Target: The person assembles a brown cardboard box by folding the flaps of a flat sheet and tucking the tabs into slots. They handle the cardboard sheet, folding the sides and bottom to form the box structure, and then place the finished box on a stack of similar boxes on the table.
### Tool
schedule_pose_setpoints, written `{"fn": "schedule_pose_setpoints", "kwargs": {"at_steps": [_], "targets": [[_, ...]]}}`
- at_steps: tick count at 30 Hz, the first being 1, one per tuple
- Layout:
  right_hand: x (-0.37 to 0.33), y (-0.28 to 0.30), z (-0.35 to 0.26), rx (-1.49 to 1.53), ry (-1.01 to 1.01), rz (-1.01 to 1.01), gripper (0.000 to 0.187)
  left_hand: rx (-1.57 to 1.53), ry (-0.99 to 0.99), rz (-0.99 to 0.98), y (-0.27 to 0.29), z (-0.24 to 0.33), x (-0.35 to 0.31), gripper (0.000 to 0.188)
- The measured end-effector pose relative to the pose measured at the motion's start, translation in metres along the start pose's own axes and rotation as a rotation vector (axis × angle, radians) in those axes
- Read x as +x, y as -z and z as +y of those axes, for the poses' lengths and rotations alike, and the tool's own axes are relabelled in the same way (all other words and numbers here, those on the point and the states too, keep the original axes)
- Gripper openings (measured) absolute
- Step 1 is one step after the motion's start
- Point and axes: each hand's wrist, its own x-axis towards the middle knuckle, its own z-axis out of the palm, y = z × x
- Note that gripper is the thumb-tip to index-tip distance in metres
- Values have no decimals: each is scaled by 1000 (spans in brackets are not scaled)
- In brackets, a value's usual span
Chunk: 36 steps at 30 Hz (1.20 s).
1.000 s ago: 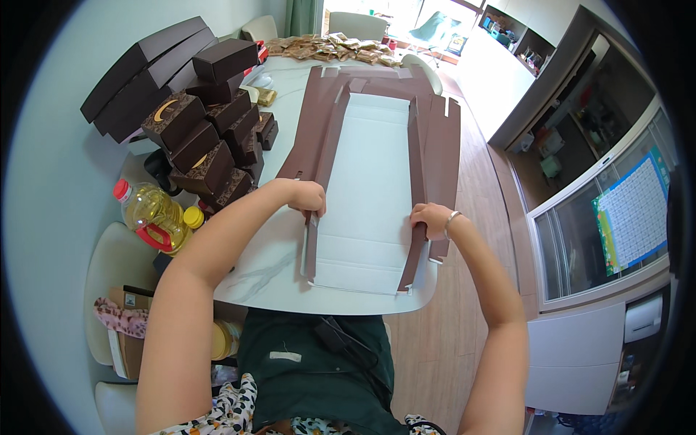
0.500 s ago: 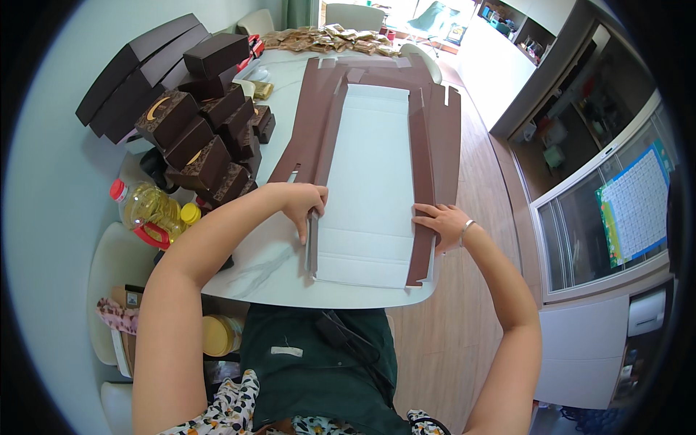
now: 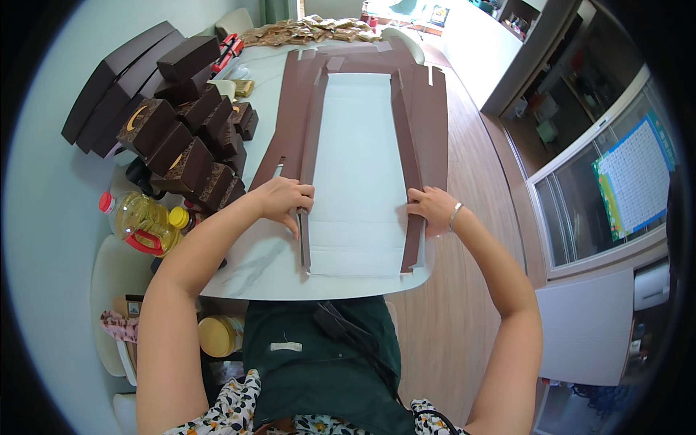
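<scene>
On the table in front of me lies a partly folded cardboard box blank (image 3: pixel 357 167), long and narrow, white inside with brown side walls. Its left and right walls are raised. My left hand (image 3: pixel 286 201) grips the left wall, fingers curled over the edge and thumb on the outside. Opposite it, my right hand (image 3: pixel 433 208) pinches the right wall, its fingertips bent over the top edge. More flat brown cardboard (image 3: pixel 431 116) spreads beneath and behind the blank, with slots cut near its edges.
Dark boxes (image 3: pixel 185 167) are piled at the left, with longer ones (image 3: pixel 119 80) behind. An oil bottle (image 3: pixel 141 221) with a red cap stands nearer. Small gold packets (image 3: pixel 312 30) cover the far table end. The table's rounded front edge (image 3: pixel 333 296) is close to my apron.
My right hand's fingers, flatter before, have curled over the right wall. My left hand keeps its hold. The whole view has shifted slightly.
</scene>
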Motion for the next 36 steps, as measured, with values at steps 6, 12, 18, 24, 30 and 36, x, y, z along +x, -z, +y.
{"fn": "schedule_pose_setpoints", "kwargs": {"at_steps": [6,12,18,24,30,36], "targets": [[1,-1,2,65,-4,19,63,30,41,-35,7,9,-2,67],[10,8,-3,54,-44,-30,61,7,93,75,-3,15,-6,61],[14,28,-13,65,-70,-155,65,-1,61,67,5,20,5,68],[13,24,-12,86,-65,-130,65,-2,39,37,8,20,4,77],[21,9,-7,140,-89,-135,66,-4,3,-83,19,17,6,87],[20,13,-7,180,-89,-154,69,-63,5,-63,15,16,4,91]]}}
